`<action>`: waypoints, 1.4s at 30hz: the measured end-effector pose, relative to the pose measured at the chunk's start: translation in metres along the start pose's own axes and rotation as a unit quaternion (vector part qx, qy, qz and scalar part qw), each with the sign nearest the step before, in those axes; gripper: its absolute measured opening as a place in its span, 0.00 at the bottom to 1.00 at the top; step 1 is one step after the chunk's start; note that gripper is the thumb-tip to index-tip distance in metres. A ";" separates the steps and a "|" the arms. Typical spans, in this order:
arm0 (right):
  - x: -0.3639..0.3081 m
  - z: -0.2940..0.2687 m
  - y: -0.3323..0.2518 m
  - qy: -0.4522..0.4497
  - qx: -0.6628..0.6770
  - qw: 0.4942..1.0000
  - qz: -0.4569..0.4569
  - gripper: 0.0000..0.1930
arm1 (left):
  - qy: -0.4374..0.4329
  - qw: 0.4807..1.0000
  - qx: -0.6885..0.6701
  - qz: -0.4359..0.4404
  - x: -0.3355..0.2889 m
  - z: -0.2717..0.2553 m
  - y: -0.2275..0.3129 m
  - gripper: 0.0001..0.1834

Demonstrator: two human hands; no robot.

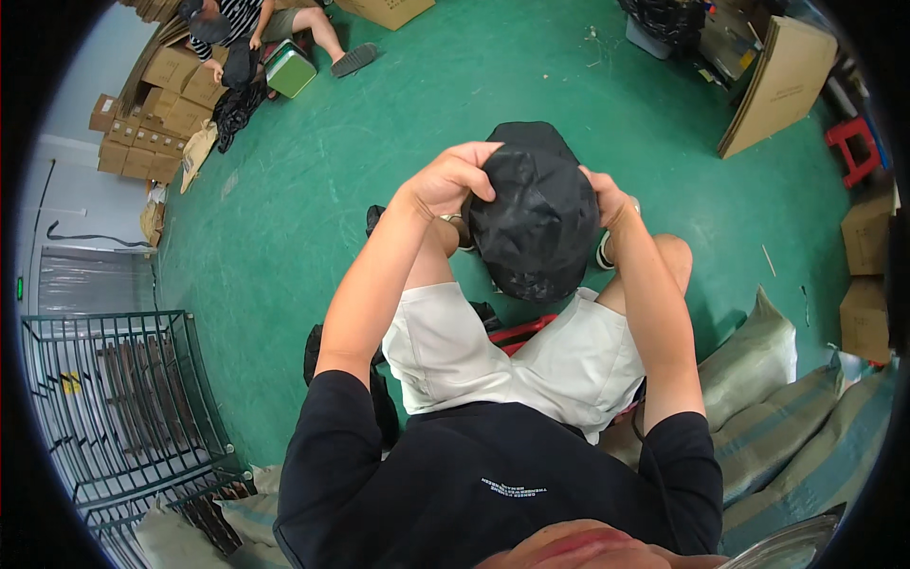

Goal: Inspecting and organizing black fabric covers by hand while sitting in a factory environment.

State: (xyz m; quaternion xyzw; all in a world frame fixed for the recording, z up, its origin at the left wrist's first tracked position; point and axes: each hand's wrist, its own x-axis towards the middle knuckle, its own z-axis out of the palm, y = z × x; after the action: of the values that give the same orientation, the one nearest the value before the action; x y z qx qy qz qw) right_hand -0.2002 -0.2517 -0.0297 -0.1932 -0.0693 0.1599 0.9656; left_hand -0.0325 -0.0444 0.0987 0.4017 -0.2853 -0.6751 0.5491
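Note:
A black cap [533,223] with a creased, slightly shiny crown is held up in front of my knees, its brim [531,135] pointing away from me. My left hand [453,178] is closed on the cap's far left edge, thumb lying over the crown and fingertips out of sight behind it. On the opposite side, my right hand [607,197] grips the right edge, its fingers partly hidden by the cap. The inside of the cap cannot be seen.
I sit on a red stool [521,332]. Stuffed woven sacks [768,436] lie at my right, and a green metal rack [123,398] stands at left. Cardboard boxes [156,123] are stacked far left, near a seated person [248,24] with a black item. A flat carton [782,85] leans at far right.

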 end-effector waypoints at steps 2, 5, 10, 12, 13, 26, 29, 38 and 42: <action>-0.002 0.005 -0.001 -0.018 -0.019 0.999 -0.026 0.29 | 0.009 0.996 -0.046 0.070 -0.002 -0.007 0.000 0.33; -0.001 0.035 -0.005 -0.010 -0.020 0.996 -0.091 0.28 | 0.027 0.994 -0.069 0.083 -0.005 -0.019 -0.012 0.31; -0.005 0.028 -0.010 0.067 0.084 0.980 -0.170 0.22 | 0.090 0.981 -0.160 0.058 -0.004 -0.066 -0.079 0.22; -0.006 0.029 -0.012 0.070 0.086 0.976 -0.189 0.21 | 0.170 0.956 -0.237 0.031 -0.004 -0.051 -0.108 0.18; -0.008 0.030 -0.013 0.073 0.090 0.971 -0.208 0.21 | 0.168 0.956 -0.237 0.030 -0.001 -0.033 -0.107 0.18; -0.013 0.049 -0.028 0.249 -0.073 0.903 -0.342 0.31 | 0.190 0.904 -0.308 0.226 -0.022 -0.028 -0.085 0.18; -0.030 0.052 -0.042 -0.045 -0.124 0.959 -0.253 0.55 | 0.102 0.900 -0.339 0.256 -0.047 -0.026 -0.070 0.23; -0.024 0.010 -0.005 -0.044 -0.216 0.971 -0.096 0.45 | 0.083 0.879 -0.284 0.374 -0.039 -0.021 -0.076 0.24; -0.015 0.052 -0.004 0.003 -0.054 0.984 -0.169 0.34 | 0.145 0.819 -0.436 0.344 -0.026 -0.015 -0.084 0.24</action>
State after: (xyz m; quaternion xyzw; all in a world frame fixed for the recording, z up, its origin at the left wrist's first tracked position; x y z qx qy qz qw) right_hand -0.2235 -0.2417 0.0185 -0.2305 -0.1068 -0.0104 0.9671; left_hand -0.0609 0.0011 0.0276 0.0897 0.0021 -0.4303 0.8982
